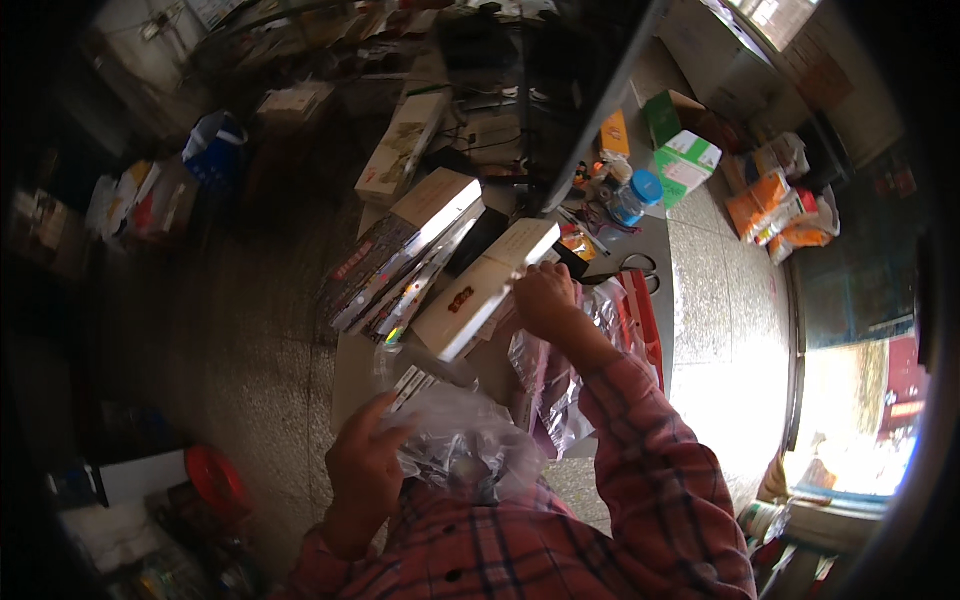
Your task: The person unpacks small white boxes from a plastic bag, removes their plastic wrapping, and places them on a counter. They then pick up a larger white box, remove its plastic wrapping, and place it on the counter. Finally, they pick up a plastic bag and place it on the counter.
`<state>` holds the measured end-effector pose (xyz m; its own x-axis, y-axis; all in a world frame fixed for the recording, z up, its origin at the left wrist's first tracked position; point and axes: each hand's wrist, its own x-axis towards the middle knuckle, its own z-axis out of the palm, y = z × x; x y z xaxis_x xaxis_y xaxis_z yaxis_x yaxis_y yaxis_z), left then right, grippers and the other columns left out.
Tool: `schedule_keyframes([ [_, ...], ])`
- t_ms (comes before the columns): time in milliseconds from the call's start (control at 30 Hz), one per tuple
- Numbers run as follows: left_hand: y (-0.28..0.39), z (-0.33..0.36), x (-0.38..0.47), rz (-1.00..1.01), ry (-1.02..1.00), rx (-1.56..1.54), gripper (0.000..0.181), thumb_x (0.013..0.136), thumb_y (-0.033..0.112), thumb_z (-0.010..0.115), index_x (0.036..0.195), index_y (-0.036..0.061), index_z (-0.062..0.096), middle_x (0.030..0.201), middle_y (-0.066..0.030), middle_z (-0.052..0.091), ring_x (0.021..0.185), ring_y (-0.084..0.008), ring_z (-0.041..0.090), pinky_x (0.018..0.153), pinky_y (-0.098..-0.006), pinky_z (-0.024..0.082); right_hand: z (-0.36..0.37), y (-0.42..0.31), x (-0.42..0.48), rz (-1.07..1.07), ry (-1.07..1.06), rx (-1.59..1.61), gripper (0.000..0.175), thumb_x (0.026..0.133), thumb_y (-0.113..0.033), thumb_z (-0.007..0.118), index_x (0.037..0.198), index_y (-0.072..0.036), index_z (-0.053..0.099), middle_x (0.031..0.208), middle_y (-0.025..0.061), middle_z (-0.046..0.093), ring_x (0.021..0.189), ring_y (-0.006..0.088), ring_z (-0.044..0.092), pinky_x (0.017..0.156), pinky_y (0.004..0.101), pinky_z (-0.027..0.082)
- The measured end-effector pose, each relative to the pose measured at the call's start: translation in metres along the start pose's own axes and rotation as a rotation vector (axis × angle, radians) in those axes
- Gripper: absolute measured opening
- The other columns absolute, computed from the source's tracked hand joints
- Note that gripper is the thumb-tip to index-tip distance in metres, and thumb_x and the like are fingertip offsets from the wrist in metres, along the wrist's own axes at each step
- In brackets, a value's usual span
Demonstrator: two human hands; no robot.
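My left hand (367,454) is at the near left edge of a clear plastic bag (472,442), with its fingers at the film; a label with printed bars shows by the fingertips. My right hand (547,296) is bent at the right side of a long white box (487,285); whether its fingers hold anything cannot be made out. Below that hand lies shiny clear and pink plastic packaging (559,390), beside a red strip-like item (640,315). Left of the white box lie a patterned box (390,251) and several thin glossy items (424,289).
A dark monitor (585,127) stands on the grey desk (660,300). Near it are a jar with a blue lid (636,196), scissors (641,271) and a green and white carton (686,165). Orange packets (759,202) lie at the right; a blue bucket (215,146) stands at the left.
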<state>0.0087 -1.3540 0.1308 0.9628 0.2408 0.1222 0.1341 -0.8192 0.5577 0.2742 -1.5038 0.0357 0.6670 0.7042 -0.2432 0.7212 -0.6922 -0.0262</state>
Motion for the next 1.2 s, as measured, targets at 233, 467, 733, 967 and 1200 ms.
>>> schedule_keyframes([
  [233, 0.011, 0.014, -0.008, -0.034, 0.152, -0.116, 0.029, 0.075, -0.003, 0.058, 0.102, 0.0000, 0.066, 0.108, -0.0147, 0.063, 0.096, -0.0312, 0.062, 0.083, -0.0379, 0.050, 0.012, -0.003, 0.043, -0.093, 0.197, 0.564, 0.050, 0.079, -0.013, 0.058, 0.127, -0.005, 0.050, 0.116, 0.0224, 0.055, 0.110, 0.0390, 0.052, 0.093, 0.0477, 0.043],
  [467, 0.020, 0.031, -0.008, 0.053, 0.064, -0.203, 0.032, 0.075, -0.001, 0.062, 0.107, 0.0007, 0.062, 0.109, -0.0127, 0.061, 0.093, -0.0287, 0.062, 0.080, -0.0361, 0.050, 0.039, -0.017, 0.042, -0.344, 0.022, -0.166, 0.075, 0.063, -0.015, 0.074, 0.131, -0.010, 0.044, 0.132, 0.0178, 0.043, 0.124, 0.0384, 0.041, 0.095, 0.0546, 0.039],
  [733, 0.025, 0.029, 0.009, -0.103, 0.093, -0.452, 0.053, 0.074, -0.009, 0.055, 0.126, -0.0028, 0.047, 0.114, -0.0192, 0.049, 0.086, -0.0271, 0.055, 0.075, -0.0370, 0.048, 0.072, -0.018, 0.071, -0.532, -0.100, -0.173, 0.053, 0.071, -0.016, 0.067, 0.122, -0.010, 0.056, 0.120, 0.0155, 0.055, 0.119, 0.0313, 0.049, 0.098, 0.0416, 0.039],
  [967, -0.027, 0.049, 0.018, -0.392, 0.015, -0.402, 0.072, 0.069, -0.017, 0.049, 0.138, -0.0055, 0.028, 0.128, -0.0254, 0.036, 0.113, -0.0422, 0.046, 0.089, -0.0380, 0.047, 0.038, -0.025, 0.057, -0.442, -0.183, 0.180, 0.060, 0.057, -0.017, 0.080, 0.112, -0.002, 0.060, 0.121, 0.0192, 0.056, 0.116, 0.0325, 0.052, 0.094, 0.0377, 0.044],
  [1200, -0.046, 0.071, -0.007, -0.403, -0.012, -0.251, 0.079, 0.068, -0.015, 0.054, 0.139, -0.0072, 0.021, 0.133, -0.0286, 0.029, 0.123, -0.0457, 0.036, 0.101, -0.0429, 0.037, -0.035, -0.006, 0.007, -0.496, -0.210, 0.300, 0.054, 0.056, -0.024, 0.081, 0.096, 0.002, 0.055, 0.099, 0.0187, 0.061, 0.099, 0.0359, 0.058, 0.084, 0.0407, 0.047],
])
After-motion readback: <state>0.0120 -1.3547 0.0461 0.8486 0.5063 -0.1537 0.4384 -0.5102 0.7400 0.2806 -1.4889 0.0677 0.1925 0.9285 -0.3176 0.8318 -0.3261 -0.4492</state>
